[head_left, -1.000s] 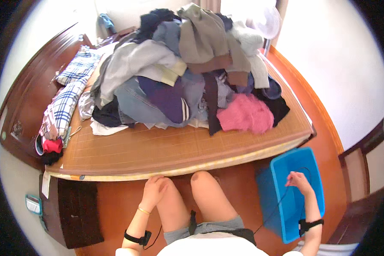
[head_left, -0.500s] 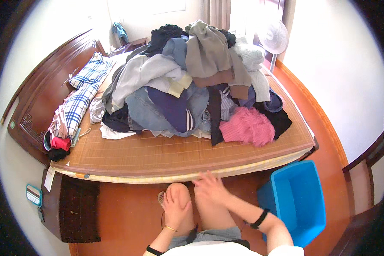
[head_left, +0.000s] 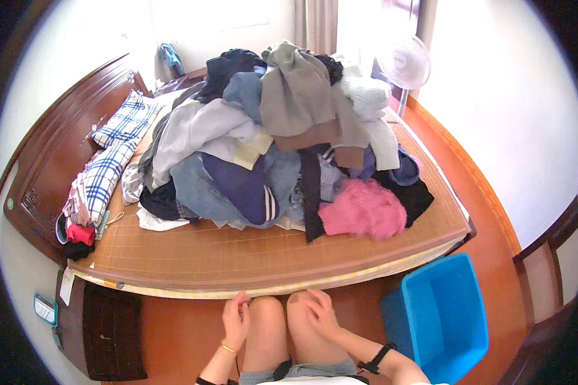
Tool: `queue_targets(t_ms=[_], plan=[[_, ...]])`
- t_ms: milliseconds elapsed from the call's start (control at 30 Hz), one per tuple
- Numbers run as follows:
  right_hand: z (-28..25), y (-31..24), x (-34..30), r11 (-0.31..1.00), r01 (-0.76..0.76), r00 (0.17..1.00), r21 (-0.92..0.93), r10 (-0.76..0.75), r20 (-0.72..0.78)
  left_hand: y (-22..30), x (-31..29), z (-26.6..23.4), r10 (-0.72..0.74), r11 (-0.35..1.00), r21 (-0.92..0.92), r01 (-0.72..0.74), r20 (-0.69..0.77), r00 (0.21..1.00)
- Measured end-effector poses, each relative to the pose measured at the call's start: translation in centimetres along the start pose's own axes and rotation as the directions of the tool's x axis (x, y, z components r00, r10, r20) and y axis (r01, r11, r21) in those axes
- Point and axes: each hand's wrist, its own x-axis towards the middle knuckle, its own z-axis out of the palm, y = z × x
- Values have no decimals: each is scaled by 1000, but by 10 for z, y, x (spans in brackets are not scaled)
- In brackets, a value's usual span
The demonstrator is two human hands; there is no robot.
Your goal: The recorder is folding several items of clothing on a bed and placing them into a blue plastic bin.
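Observation:
My left hand [head_left: 236, 318] is beside my left knee, empty, its fingers loosely bent and slightly apart. Over my right knee my right hand [head_left: 319, 313] has its fingers spread and holds nothing. Beyond both hands, a big heap of clothes lies on the bed. In it are a grey-brown sweatshirt [head_left: 297, 96], a light grey top [head_left: 196, 131], blue denim [head_left: 196, 186], a navy piece with white stripes [head_left: 241, 189], a fluffy pink garment [head_left: 365, 210] and a white knit [head_left: 365, 93].
The bed's woven mat [head_left: 237, 260] ends just past my knees. A blue plastic tub [head_left: 440, 314] stands on the floor at right. Plaid pillows [head_left: 112, 167] lie by the wooden headboard [head_left: 58, 154]. A dark nightstand [head_left: 112, 330] is at left, a white fan [head_left: 403, 62] far right.
My left hand has moved from the top of my left knee to its outer side. My right hand has settled lower over my right knee. The view has tilted, so the bed appears lower.

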Motion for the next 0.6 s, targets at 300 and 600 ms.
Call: queue_targets(t_ms=[300, 600], plan=[[-36, 64, 195, 913, -296, 953, -281, 300, -31, 39, 255, -65, 217, 797, 578, -176, -2, 976], [9, 119, 272, 805, -261, 842, -533, 460, 282, -15, 347, -3, 60, 518, 843, -147, 136, 989]])
